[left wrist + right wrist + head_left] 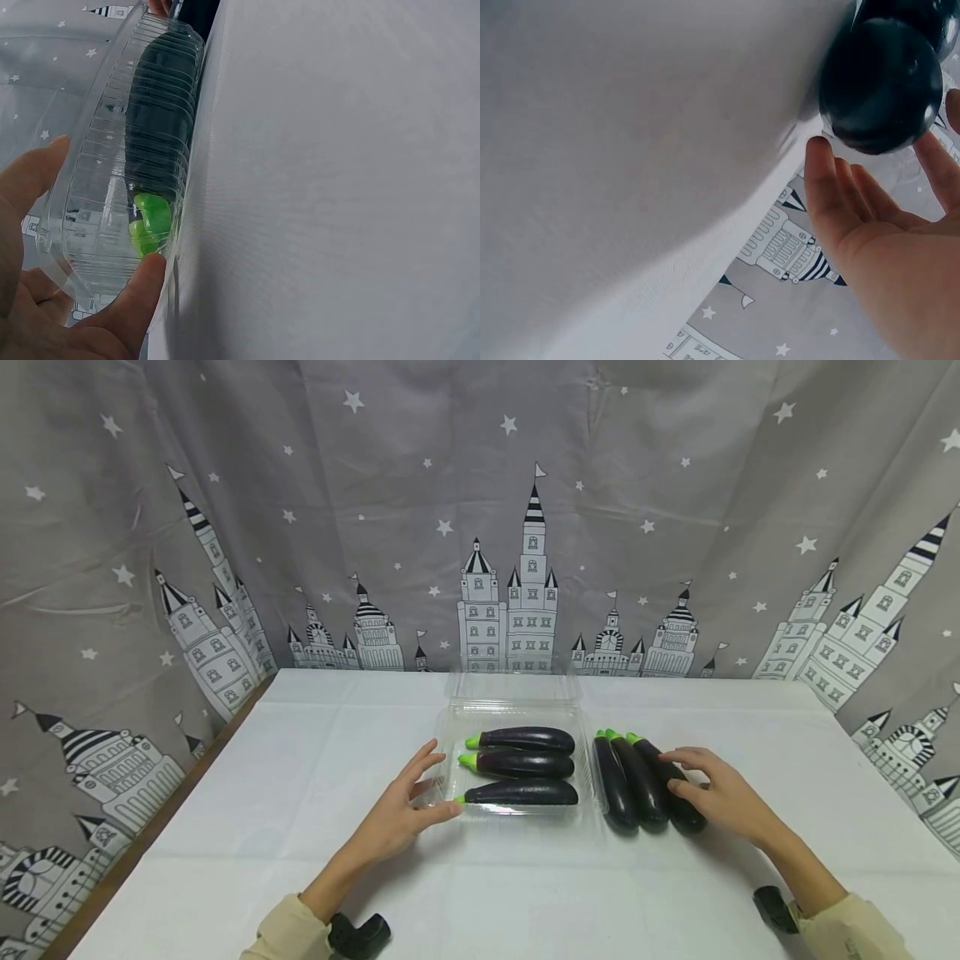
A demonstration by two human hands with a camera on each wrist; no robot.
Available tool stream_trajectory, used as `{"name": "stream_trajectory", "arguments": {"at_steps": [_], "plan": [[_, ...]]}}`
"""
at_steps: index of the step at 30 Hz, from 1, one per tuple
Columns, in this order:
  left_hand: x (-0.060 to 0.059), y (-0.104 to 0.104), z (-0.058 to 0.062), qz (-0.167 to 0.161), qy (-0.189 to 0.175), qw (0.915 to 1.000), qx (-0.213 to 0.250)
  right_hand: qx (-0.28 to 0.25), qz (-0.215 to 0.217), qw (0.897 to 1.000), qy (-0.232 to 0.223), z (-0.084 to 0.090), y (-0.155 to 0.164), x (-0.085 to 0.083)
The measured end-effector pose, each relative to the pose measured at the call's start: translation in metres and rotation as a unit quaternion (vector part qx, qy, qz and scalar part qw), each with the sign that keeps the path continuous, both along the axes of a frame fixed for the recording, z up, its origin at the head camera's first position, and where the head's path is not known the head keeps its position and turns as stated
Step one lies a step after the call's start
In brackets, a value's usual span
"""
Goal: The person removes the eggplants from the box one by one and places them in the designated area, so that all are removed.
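An open clear plastic container (452,727) on the white table holds three dark purple eggplants (525,766) lying crosswise, green stems to the left. My left hand (440,779) touches the container's left end with spread, nearly straight fingers. In the left wrist view the thumb and a finger of that hand (105,206) straddle the ribbed container wall (112,150) near the green stems (152,217). Three more eggplants (624,787) lie side by side right of the container. My right hand (670,772) rests on the rightmost eggplant (693,817), whose round end (881,82) sits between the straight fingers (829,187).
The white cloth-covered table (300,827) stretches wide to both sides and in front. A grey curtain (300,527) with castles and stars hangs behind and along the left. The container's clear lid (517,685) lies folded back toward the curtain.
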State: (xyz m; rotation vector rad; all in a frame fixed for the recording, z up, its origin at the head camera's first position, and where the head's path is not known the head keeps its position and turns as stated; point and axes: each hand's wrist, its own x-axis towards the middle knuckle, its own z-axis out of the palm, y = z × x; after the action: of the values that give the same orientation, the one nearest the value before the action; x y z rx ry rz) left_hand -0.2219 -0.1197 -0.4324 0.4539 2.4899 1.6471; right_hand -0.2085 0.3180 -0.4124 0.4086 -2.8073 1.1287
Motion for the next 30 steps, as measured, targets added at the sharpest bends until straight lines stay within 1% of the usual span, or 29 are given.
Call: {"name": "stream_trajectory", "arguments": {"at_steps": [5, 13, 18, 23, 30], "plan": [[0.0, 0.0, 0.0, 0.0, 0.002, 1.0, -0.002, -0.01, 0.003, 1.0, 0.004, 0.003, -0.003, 0.003], [0.0, 0.001, 0.001, -0.001, 0.001, 1.0, -0.004, -0.015, -0.011, 0.999, 0.046, 0.009, -0.014, 0.007], [-0.001, 0.0, 0.001, -0.001, 0.004, 1.0, -0.005, -0.016, -0.01, 0.998, 0.054, 0.016, -0.027, 0.007], [-0.001, 0.0, 0.001, -0.001, 0.005, 1.0, -0.004, -0.026, 0.002, 0.997, 0.07, 0.022, -0.041, 0.009], [0.0, 0.001, 0.001, 0.004, 0.004, 0.9999, -0.009, -0.037, 0.035, 0.996, 0.077, 0.018, -0.056, 0.008]]}}
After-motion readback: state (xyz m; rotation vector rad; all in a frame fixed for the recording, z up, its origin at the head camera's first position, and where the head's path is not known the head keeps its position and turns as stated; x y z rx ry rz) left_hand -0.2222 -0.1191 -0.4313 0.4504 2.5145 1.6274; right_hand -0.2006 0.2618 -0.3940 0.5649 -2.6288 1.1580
